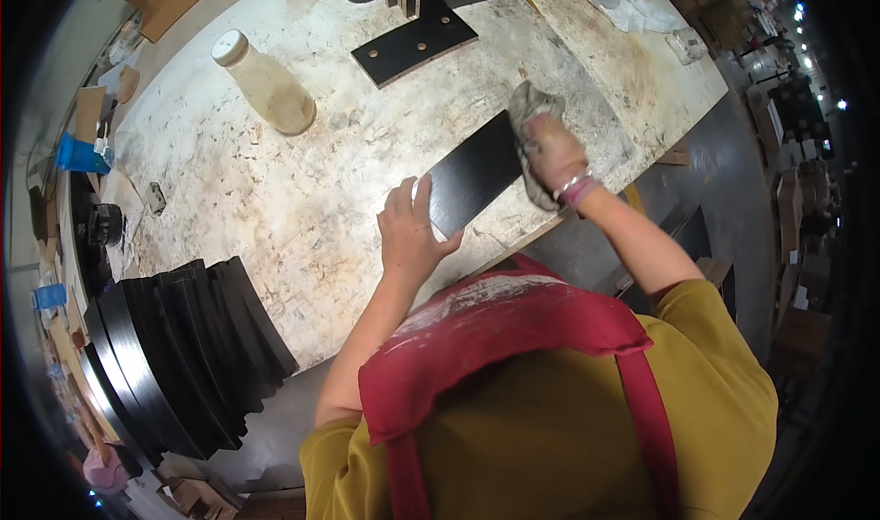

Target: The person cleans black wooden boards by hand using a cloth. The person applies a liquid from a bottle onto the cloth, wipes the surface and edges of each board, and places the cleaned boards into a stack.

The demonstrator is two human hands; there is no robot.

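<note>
A flat black rectangular panel (477,174) lies slantwise on the stained white worktable near its front edge. My left hand (410,231) grips the panel's left end, with the index finger at the far corner and the thumb at the near one. Bunched in my right hand (555,150) is a crumpled grey rag (533,108), pressed against the panel's right end. Motion slightly blurs the right fingers. A pink band and a bracelet circle that wrist.
A capped translucent bottle (270,89) stands at the far left. Beyond my panel lies a black board with holes (414,45). Stacked black panels (183,355) sit at the table's left front. White cloth (632,11) and small tools are at the far right.
</note>
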